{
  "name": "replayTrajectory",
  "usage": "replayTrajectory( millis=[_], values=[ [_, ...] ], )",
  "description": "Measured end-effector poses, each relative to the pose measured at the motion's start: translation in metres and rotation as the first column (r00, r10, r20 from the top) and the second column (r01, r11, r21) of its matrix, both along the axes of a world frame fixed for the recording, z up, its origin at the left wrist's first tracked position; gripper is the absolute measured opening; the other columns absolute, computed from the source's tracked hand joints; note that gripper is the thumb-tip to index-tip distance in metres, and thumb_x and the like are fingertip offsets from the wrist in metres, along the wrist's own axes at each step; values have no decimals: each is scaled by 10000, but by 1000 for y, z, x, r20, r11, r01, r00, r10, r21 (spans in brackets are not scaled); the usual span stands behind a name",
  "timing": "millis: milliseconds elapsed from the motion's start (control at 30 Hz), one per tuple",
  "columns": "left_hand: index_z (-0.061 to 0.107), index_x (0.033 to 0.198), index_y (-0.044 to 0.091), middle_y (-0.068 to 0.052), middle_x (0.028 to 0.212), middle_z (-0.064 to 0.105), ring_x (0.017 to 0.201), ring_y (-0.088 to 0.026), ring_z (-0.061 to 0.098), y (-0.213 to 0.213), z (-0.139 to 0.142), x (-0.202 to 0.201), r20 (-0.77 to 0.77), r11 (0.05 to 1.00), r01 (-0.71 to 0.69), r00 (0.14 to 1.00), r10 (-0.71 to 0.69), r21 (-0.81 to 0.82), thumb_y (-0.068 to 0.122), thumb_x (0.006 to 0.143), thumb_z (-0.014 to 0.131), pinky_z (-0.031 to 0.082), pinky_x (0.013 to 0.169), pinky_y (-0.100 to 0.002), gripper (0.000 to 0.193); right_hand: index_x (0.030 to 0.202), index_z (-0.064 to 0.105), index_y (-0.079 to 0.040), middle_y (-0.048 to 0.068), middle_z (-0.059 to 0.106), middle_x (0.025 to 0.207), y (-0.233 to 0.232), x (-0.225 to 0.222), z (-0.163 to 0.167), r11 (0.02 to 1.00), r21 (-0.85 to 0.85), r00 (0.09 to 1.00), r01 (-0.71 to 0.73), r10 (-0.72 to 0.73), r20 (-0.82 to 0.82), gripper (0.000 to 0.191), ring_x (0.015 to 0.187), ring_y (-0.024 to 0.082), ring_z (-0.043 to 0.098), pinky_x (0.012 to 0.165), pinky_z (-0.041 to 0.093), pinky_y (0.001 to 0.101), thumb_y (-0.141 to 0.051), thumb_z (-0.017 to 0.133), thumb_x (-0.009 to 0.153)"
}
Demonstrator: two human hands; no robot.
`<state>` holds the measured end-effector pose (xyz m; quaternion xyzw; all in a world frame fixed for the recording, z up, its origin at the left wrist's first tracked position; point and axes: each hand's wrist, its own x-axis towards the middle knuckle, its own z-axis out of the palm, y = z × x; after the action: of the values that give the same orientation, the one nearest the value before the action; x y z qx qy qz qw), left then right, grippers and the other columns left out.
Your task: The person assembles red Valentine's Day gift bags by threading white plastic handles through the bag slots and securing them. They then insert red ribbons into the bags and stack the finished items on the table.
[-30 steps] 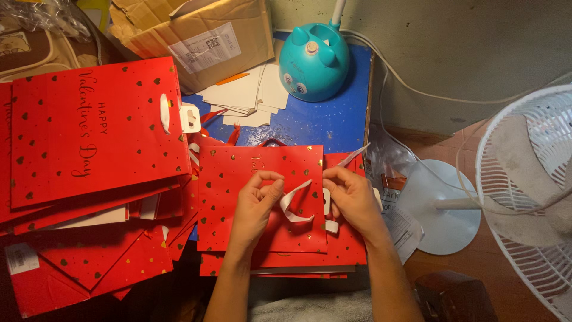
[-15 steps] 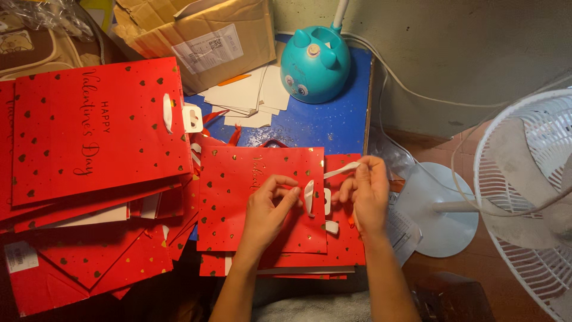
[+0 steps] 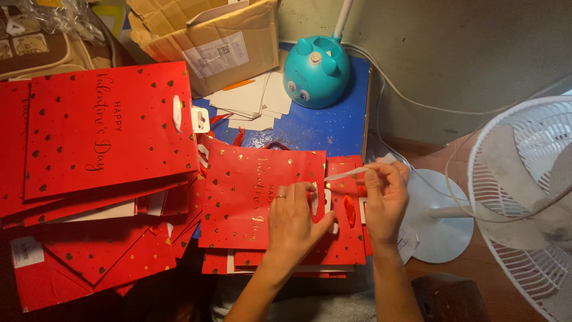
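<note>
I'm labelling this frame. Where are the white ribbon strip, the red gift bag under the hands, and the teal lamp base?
white ribbon strip (image 3: 348, 173), head view, mid-length of the strip.
red gift bag (image 3: 238, 197), head view, bare front panel.
teal lamp base (image 3: 316, 74), head view, rounded top.
</note>
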<state>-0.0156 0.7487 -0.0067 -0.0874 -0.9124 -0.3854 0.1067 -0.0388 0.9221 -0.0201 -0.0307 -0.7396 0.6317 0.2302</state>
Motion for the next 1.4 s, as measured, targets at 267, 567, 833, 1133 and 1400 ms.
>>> replayTrajectory(
  millis=[267,567,833,1133,1400],
  values=[
    [644,956,39,-76,748,679,710,-187,680,-37,30,37,258,899,-49,963,-73,436,183,851,755,555,659,-347,210,1027,704,-27,128,657,1222,-14,63,80,832,554,1000,-18,8,22,111,910,183,681,761,556,355,-93,707,938],
    [646,861,15,-82,761,743,702,-162,752,-76,59,45,171,805,-86,985,-19,587,116,886,707,585,648,-320,121,1193,698,-51,139,666,903,-44,91,94,683,479,823,-551,348,450,428,819,283,664,741,518,359,-163,763,785],
    [596,836,21,-92,724,667,594,-208,643,-72,61,46,154,862,-50,987,-33,504,104,878,718,510,560,-363,154,1030,760,-27,83,780,845,-30,34,97,852,55,755,-521,429,497,170,747,146,722,695,564,281,-118,685,907],
    [590,854,31,-93,743,711,669,-235,739,-82,107,52,-36,866,-83,993,115,494,40,869,707,575,599,-346,119,1121,709,0,112,760,1037,-78,35,106,798,208,799,-566,468,377,231,924,172,744,818,574,306,-65,601,927],
    [604,789,24,-93,677,646,602,-253,667,-84,153,55,-129,950,-46,988,90,309,28,797,723,509,547,-363,119,1381,582,-22,121,713,1194,-30,40,160,452,-79,365,-888,800,477,564,1017,201,700,887,553,343,17,499,824]
  ],
)
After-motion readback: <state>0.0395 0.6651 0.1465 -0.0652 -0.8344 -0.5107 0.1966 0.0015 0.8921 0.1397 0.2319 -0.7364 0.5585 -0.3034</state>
